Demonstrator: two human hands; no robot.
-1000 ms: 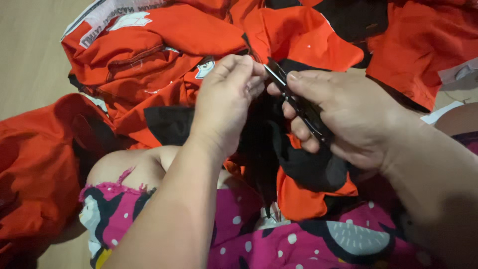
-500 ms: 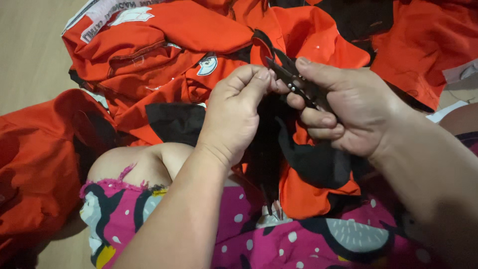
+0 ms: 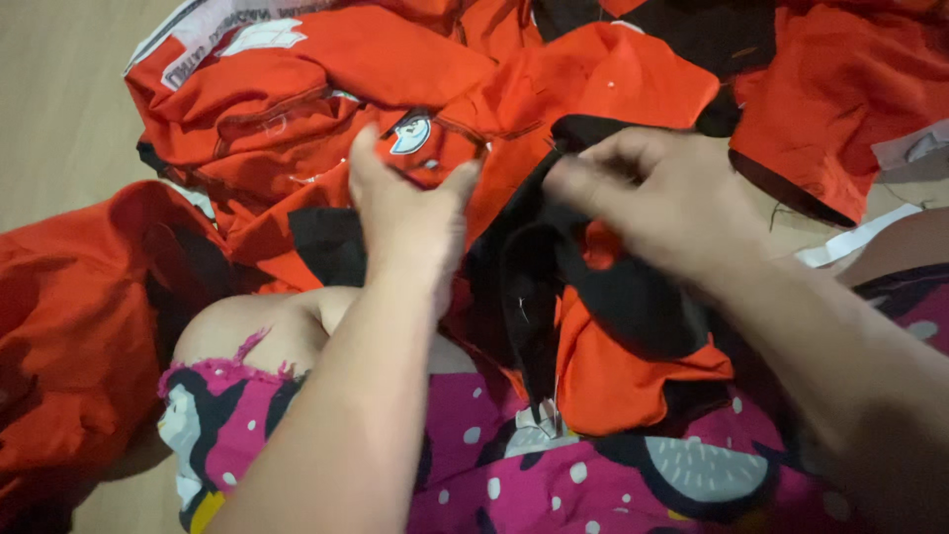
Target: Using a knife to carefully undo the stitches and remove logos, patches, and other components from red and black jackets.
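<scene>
Since before: our right hand [image 3: 662, 203] lowered, blurred, its grip unclear; left hand [image 3: 410, 213] pinches the orange-and-black garment [image 3: 613, 366]. Step: handling cloth; next needs steadying.

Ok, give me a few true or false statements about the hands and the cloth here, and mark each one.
1. Both hands are on the orange and black garment. True: the left hand and the right hand both grip it.
2. The right hand pinches a black part of the cloth. True.
3. The garments are blue. False: they are orange with black panels.
4. The pile lies on a metal table. False: it lies on a pale wooden floor.
5. The person's lap is covered in pink patterned cloth. True.
6. A round badge sits just above the left hand. True.
</scene>
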